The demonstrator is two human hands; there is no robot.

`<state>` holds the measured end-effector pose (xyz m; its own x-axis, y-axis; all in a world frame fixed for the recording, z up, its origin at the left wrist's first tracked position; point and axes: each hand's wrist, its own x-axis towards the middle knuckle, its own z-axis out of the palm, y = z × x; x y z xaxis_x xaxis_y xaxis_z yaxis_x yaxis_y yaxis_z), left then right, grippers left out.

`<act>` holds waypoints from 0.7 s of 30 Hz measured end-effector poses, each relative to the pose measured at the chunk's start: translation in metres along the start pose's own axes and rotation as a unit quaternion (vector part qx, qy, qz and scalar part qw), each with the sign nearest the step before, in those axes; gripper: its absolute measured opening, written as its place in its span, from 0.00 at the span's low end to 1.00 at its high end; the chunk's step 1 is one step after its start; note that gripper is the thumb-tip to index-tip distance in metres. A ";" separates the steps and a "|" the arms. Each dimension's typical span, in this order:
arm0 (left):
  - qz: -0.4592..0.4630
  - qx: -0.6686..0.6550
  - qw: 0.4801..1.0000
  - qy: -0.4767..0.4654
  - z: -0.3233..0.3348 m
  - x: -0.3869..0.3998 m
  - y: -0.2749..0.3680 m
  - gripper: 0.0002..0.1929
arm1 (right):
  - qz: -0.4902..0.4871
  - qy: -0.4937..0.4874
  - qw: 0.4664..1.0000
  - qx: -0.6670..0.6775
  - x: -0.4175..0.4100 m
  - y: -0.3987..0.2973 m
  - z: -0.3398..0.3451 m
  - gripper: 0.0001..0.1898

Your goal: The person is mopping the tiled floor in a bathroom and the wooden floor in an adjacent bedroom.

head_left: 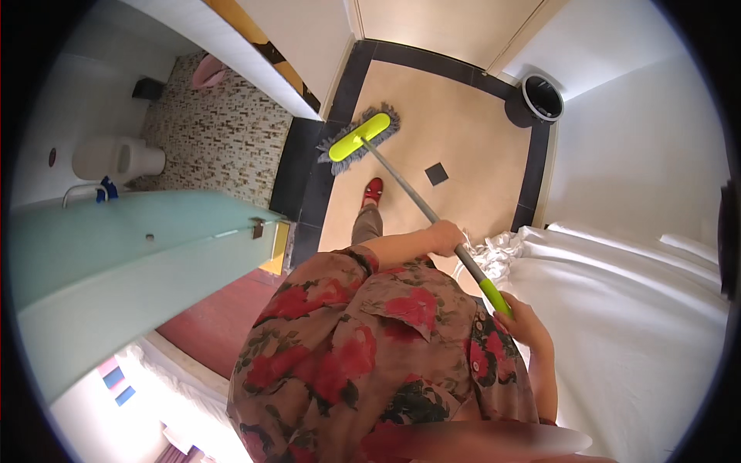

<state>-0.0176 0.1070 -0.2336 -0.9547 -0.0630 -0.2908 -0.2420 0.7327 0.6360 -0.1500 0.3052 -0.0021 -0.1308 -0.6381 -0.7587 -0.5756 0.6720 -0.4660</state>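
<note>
A flat mop lies across my front, its yellow-green plate (pixel 360 137) resting on the tiled floor with grey strands (pixel 393 116) spread around it. The grey pole (pixel 405 186) runs diagonally back towards me. My left hand (pixel 446 237) is wrapped around this pole about midway. Lower in the view, my right hand (pixel 521 322) grips the bright green handle end (pixel 495 298). A red shoe (pixel 373 190) on one foot stands just behind the mop head; the other foot is hidden.
A black waste bin (pixel 535 101) stands in the far right corner. White bedding (pixel 602 289) lies to my right, with bunched white cloth (pixel 498 254) at its edge. On the left, a frosted glass door (pixel 173 231) stands beside a bathroom with a toilet (pixel 116 159) and mosaic floor (pixel 226 121).
</note>
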 end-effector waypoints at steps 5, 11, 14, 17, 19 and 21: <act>0.051 -0.035 0.997 -0.036 0.043 -0.007 0.062 0.07 | -0.022 0.085 0.994 -0.067 -0.076 0.021 0.001 0.24; 0.040 -0.085 0.995 0.033 0.038 -0.033 0.062 0.08 | -0.010 0.204 0.978 -0.032 -0.079 -0.017 0.003 0.17; 0.028 -0.088 0.995 0.043 0.018 -0.053 0.064 0.08 | -0.016 0.204 0.978 -0.038 -0.076 -0.032 0.007 0.17; 0.009 -0.092 0.993 0.069 0.015 -0.074 0.047 0.07 | -0.065 0.200 0.976 -0.059 -0.069 -0.057 0.018 0.17; -0.031 -0.064 0.996 0.047 0.007 -0.097 0.034 0.08 | -0.095 0.197 0.973 -0.080 -0.059 -0.075 0.029 0.17; -0.035 -0.060 0.995 0.074 0.004 -0.121 0.013 0.08 | -0.130 0.183 0.970 -0.092 -0.044 -0.089 0.040 0.18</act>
<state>0.0958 0.1271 -0.1933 -0.9477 -0.2168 -0.2342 -0.3191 0.6378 0.7010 -0.0605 0.2889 0.0542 -0.2198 -0.8905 -0.3985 -0.7569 0.4134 -0.5062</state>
